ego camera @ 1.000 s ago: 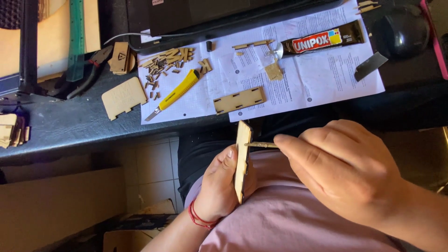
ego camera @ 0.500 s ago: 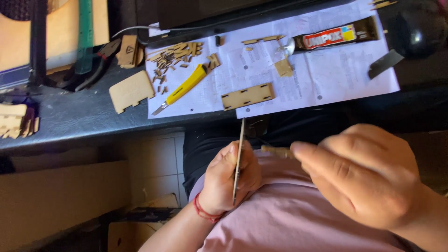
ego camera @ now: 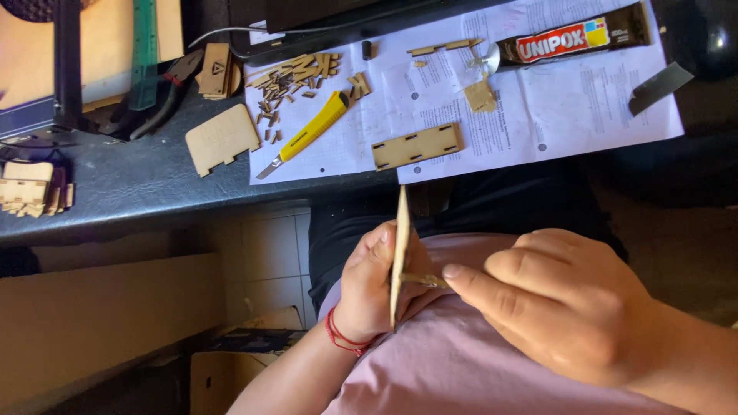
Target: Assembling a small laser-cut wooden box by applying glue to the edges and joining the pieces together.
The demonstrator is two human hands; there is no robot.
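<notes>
A person is sitting at a dark table, seen from above, working in the lap over a pink shirt. The left hand, with a red thread bracelet at the wrist, is gripping a thin wooden panel edge-on, so it is standing almost upright between fingers and thumb. The right hand is closing its thumb and forefinger on a small wooden strip, whose far end is touching the panel's side near the middle. Both pieces are being held just below the table edge.

On the table, a white printed paper sheet is lying under several things: a yellow utility knife, a slotted wooden panel near the sheet's front edge, a black glue tube at the back, and a scatter of small wooden offcuts. Left of the sheet, a tabbed wooden piece is resting on the bare surface. Farther left, pliers and a green ruler are lying near the back.
</notes>
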